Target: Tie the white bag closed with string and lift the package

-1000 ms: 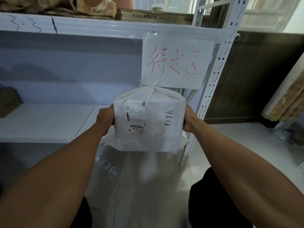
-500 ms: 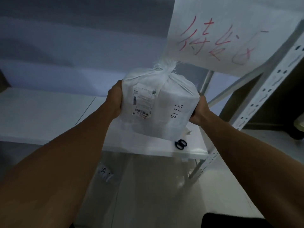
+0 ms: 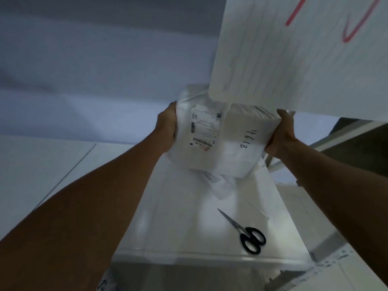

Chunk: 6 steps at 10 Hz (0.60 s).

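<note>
Clamping the white package [image 3: 222, 141] from opposite sides, the left hand [image 3: 167, 129] and right hand [image 3: 282, 133] hold it above the white shelf [image 3: 168, 217], fingers curled closed against its walls; its tied top is hidden behind a hanging paper sign [image 3: 294, 59]. The woven bag looks soft and slick over a firm, boxy load, so a flat side grip low on the block appears safest. Scissors [image 3: 247, 234] lie on the shelf below.

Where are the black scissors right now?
In the head view, the black-handled scissors lie flat on the white shelf, lower right of centre, below the package that both hands hold above the shelf, and near the shelf's front edge.
</note>
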Available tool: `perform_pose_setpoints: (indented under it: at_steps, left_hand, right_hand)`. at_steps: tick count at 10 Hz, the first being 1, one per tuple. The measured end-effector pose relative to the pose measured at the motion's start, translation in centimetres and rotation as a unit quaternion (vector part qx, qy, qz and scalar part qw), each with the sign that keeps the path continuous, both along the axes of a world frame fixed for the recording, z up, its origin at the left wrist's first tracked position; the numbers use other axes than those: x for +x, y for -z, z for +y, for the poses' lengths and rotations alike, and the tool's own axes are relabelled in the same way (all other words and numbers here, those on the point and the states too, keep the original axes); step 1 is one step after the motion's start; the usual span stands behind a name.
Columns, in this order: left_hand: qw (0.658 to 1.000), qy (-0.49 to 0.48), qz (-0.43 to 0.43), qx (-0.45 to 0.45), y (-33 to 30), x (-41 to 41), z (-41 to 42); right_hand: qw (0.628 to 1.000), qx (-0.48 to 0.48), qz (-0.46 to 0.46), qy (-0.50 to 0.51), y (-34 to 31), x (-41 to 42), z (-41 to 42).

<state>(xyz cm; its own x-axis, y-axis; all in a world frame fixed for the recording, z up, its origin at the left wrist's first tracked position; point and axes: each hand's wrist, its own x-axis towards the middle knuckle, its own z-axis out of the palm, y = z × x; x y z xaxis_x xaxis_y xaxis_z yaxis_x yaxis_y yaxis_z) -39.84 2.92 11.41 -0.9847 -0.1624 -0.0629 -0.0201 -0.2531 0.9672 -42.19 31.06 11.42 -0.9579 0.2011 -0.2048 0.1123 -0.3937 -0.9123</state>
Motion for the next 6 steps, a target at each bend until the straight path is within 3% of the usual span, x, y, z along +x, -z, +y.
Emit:
perform_pose_setpoints:
  at_steps: [3,6]
  left_hand:
    - [0.996,-0.046,-0.056,-0.055,5.8,-2.6,-0.4]
    - [0.99,-0.097,-0.075,-0.073,4.9,1.3,-2.1]
  right_hand:
    - [0.998,-0.017,-0.011,0.057,4.5,-2.4,-0.5]
    - [0.99,0.115,-0.046,0.061,3.2,3.1,0.2]
